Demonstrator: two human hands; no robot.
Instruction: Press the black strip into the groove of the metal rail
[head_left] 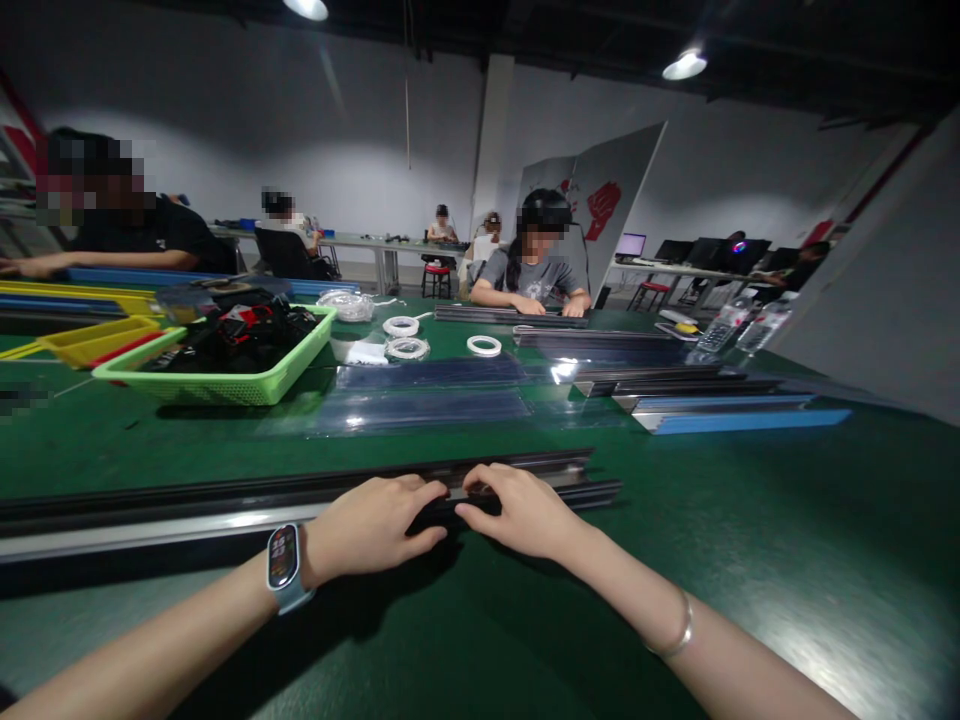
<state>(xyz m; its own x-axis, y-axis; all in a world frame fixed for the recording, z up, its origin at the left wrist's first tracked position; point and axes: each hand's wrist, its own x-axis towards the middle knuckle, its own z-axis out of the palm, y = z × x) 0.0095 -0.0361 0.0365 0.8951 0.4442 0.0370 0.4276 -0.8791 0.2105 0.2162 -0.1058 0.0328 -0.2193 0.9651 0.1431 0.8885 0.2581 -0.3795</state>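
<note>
A long black channel-shaped profile (187,498) with a shiny silver strip along its near side lies across the green table in front of me. My left hand (379,522), with a smart band on its wrist, has its fingers over the profile's near wall and its thumb on the front. Close beside it, my right hand (519,508) pinches the same wall between thumb and curled fingers, near the right end. A small gap separates the two hands. Whether they also hold something small or thin there is hidden.
Beyond lie clear plastic strips (427,408), a white tape roll (484,345) and more profiles (742,412), one with a blue face. A green basket (281,382) of black items stands at left, water bottles (765,325) at right. A person (532,275) works across the table.
</note>
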